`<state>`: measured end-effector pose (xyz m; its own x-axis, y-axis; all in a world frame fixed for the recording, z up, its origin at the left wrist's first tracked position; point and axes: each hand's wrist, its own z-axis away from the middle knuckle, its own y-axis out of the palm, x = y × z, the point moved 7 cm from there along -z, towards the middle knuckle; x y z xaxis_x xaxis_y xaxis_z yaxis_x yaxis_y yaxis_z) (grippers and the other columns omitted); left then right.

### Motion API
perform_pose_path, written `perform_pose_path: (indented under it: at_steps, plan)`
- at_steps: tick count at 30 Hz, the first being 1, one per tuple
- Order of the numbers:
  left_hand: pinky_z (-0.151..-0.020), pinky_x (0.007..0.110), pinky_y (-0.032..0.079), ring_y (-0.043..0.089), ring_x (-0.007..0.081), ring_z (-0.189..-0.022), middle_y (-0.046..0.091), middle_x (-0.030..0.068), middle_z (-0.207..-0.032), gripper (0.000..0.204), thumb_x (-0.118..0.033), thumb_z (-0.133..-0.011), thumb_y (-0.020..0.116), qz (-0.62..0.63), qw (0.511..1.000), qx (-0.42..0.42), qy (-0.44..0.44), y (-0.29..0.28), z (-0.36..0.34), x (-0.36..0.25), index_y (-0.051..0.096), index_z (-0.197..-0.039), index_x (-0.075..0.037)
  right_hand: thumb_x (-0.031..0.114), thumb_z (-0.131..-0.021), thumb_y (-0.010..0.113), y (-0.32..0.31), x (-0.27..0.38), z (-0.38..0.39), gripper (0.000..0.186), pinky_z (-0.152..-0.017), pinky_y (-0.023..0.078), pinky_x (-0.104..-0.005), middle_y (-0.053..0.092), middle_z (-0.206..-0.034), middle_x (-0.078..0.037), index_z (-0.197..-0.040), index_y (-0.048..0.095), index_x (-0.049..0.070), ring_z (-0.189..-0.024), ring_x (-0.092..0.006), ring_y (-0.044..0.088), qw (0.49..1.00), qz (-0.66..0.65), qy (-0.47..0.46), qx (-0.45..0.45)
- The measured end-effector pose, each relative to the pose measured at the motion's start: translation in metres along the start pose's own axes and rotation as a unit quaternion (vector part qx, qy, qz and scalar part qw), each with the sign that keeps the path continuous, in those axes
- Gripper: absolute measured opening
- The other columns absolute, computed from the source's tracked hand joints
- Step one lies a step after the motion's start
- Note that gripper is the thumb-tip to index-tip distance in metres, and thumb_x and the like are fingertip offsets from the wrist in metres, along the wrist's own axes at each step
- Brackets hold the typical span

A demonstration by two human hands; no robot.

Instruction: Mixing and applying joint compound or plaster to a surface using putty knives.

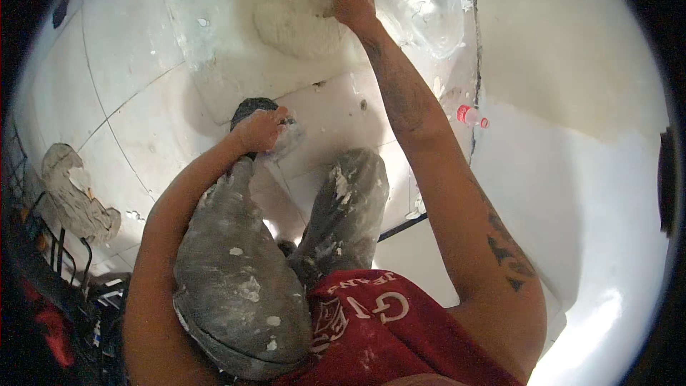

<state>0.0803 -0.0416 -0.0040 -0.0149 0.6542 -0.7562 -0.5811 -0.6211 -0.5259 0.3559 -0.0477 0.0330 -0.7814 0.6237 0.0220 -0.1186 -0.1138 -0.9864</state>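
My right hand (351, 6) is closed at the edge of a pale, spread-out heap of paste or powder (296, 28) on the tiled floor. A small greyish piece (324, 6) pokes out from its fingers toward the heap; its kind is unclear. My left hand (261, 130) is closed in front of my left knee, above a dark shoe (251, 109). From its fingers hangs something clear or pale (289, 140) that I cannot make out. Right of my right hand stands a round, clear plastic container or bag (421, 11), whitish inside.
A clear plastic bottle (470, 116) with a red label lies beside the wall edge at right. A crumpled, dirty cloth or sack (77, 196) is at the left, near a black metal rack (68, 243). My plaster-spotted trousers (239, 271) fill the lower middle.
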Motion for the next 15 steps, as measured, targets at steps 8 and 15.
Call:
perform_pose_path:
  at_steps: [8, 15]
  plan:
    - [-0.068, 0.044, 0.043, 0.055, 0.0359, -0.08, 0.049, 0.0219, -0.098, 0.032, -0.021, -0.08, 0.045, -0.065, 0.996, 0.047, 0.033, 0.014, 0.006, 0.011, 0.044, -0.104, 0.0, 0.009, -0.064, 0.049, -0.017, 0.01, -0.006, 0.026, -0.07, 0.048, -0.0407, 0.062, -0.079, -0.016, -0.086, 0.063, 0.006, -0.076, -0.0341, 0.06, 0.998, -0.006, -0.004, 0.061]
    - [-0.069, 0.045, 0.042, 0.055, 0.0383, -0.075, 0.054, 0.0212, -0.082, 0.034, -0.022, -0.083, 0.043, 0.02, 1.0, -0.01, -0.009, 0.004, 0.007, 0.008, 0.037, -0.109, -0.001, 0.008, -0.07, 0.048, 0.009, 0.036, 0.003, 0.026, -0.068, 0.048, -0.0403, 0.061, -0.082, -0.013, -0.092, 0.06, 0.009, -0.077, -0.0305, 0.059, 0.994, 0.076, -0.073, -0.02]
